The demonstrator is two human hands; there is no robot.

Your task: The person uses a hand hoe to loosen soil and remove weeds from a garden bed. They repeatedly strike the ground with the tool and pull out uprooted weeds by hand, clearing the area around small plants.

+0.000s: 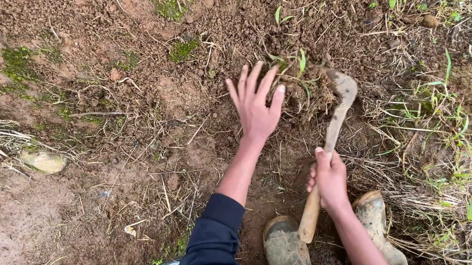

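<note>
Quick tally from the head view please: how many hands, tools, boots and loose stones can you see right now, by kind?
Hands: 2, the left hand spread open on a clump of weeds, the right hand gripping the wooden-handled hoe
Tools: 1, that hoe
Boots: 2, a muddy left boot and right boot
Stones: 1, a pale stone on the soil
Total: 6

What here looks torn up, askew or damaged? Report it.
The grass clump lies uprooted and tilted, roots bare, between the open left hand and the hoe blade, which the right hand grips by the handle. The soil around it is freshly broken. Nothing looks damaged.
</note>
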